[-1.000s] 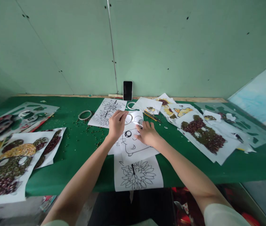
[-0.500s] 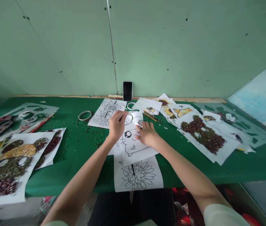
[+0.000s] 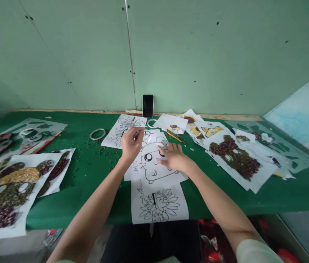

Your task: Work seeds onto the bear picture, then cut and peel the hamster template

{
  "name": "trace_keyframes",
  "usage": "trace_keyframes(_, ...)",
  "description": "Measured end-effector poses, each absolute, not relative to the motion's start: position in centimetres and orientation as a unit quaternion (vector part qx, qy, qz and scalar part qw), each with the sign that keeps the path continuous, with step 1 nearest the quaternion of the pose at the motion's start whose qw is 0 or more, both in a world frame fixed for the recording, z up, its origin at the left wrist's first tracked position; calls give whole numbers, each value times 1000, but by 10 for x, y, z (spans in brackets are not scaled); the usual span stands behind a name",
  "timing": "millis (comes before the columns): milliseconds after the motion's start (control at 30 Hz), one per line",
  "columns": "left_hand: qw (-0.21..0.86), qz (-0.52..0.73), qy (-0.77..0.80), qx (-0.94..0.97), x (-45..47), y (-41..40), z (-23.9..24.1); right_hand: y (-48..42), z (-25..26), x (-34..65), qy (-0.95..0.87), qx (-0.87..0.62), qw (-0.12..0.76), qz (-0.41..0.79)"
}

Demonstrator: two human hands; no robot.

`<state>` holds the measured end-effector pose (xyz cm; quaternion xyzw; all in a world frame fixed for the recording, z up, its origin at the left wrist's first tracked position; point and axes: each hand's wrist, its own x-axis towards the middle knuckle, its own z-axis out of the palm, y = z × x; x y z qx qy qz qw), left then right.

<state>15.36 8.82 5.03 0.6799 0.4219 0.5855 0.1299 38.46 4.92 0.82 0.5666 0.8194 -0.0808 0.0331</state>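
A sheet with a black-outlined cartoon animal (image 3: 154, 173) lies at the middle of the table. My right hand (image 3: 174, 157) rests flat on its right part, fingers spread, covering some of the drawing. Just above the sheet's upper left, my left hand (image 3: 132, 142) is closed in a pinch; what it holds is too small to make out. A pale, shiny streak shows beside its fingertips. Under the animal sheet lies a flower outline sheet (image 3: 159, 206), hanging toward the table's front edge. Another flower sheet (image 3: 110, 137) lies behind my left hand.
One tape roll (image 3: 97, 134) sits to the left, another (image 3: 151, 123) below the upright phone (image 3: 148, 106). A yellow utility knife (image 3: 176, 136) lies right of centre. Seed-covered pictures (image 3: 236, 157) are at right, more (image 3: 20, 179) at left. Loose seeds (image 3: 84, 151) dot the green tabletop (image 3: 88, 201).
My left hand has moved slightly left and up, away from the sheet's middle. My right hand has flattened and slid slightly down on the animal sheet.
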Motion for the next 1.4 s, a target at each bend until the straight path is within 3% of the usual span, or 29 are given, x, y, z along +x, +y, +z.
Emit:
trace_keyframes(333, 152, 598, 448, 647, 138, 98, 51, 67, 14, 410, 816, 567, 29, -106)
trace_keyframes(600, 330, 595, 384, 624, 128, 117, 40, 79, 9, 411, 806, 582, -28, -104)
trace_keyframes(667, 386, 593, 350, 613, 127, 118, 41, 84, 8, 409, 798, 574, -90, -158)
trace_keyframes(833, 524, 560, 284, 575, 131, 112, 47, 91, -3, 395, 678, 438, -362, -468)
trace_keyframes(900, 549, 554, 274, 563, 133, 110, 49, 93, -9, 390, 620, 403, -421, -525)
trace_keyframes(1133, 518, 533, 318, 589, 125, 111, 54, 101, -5, 404, 601, 436, -453, -494)
trace_keyframes(1400, 368, 290, 450, 760, 116, 112, 50, 103, 4, 417, 654, 488, -465, -344)
